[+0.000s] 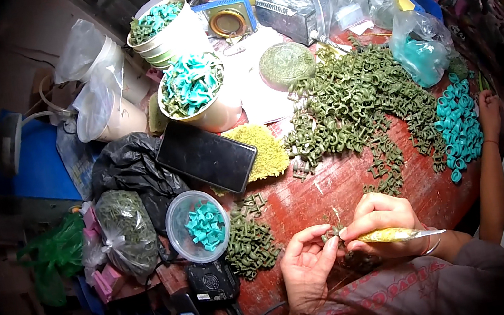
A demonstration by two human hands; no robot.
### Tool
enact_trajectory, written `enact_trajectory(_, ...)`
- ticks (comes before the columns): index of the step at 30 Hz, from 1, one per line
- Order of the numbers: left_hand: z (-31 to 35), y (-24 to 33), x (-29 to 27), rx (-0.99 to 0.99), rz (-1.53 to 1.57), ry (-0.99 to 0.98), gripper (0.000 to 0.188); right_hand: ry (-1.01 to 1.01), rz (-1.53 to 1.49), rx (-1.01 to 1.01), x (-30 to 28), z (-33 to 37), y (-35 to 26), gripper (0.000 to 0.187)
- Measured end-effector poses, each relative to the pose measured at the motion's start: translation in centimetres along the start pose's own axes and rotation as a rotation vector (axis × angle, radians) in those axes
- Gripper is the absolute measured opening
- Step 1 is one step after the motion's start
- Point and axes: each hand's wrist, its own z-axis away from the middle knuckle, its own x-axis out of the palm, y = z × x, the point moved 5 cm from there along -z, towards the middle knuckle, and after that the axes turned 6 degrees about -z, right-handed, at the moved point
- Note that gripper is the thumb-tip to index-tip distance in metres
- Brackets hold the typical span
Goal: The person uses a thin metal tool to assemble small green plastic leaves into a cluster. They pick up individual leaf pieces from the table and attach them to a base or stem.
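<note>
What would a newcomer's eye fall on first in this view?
Probably the big heap of dark green pieces spread over the red table, with a bright turquoise cluster along its right edge. Nearer, the left hand and right hand meet at a small piece, with a pointed yellow tube in the right hand. Left of the heap, a black phone also stands out.

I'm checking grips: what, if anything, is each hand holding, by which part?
The left hand pinches a small green piece; which part is unclear. The right hand holds a yellow cone, pointed end free; exact hold unclear.
</note>
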Motion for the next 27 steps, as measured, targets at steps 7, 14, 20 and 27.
enact_trajectory(7, 0.1, -0.2, -0.1, 0.011, -0.009, 0.016, 0.029, 0.006, 0.040, -0.075, 0.3, -0.1, -0.3, 0.027)
enact_trajectory(14, 0.2, -0.1, 0.0, -0.001, -0.022, 0.003, 0.027, -0.033, 0.023, -0.075, 0.4, -0.1, -0.4, 0.028)
enact_trajectory(20, 0.2, -0.3, 0.0, -0.053, 0.029, -0.018, 0.023, -0.076, 0.051, -0.150, 0.3, -0.3, -1.0, 0.028)
enact_trajectory(27, 0.1, -0.1, -0.1, -0.030, -0.038, 0.038, 0.024, 0.203, 0.079, -0.032, -1.3, -0.2, 0.1, 0.017)
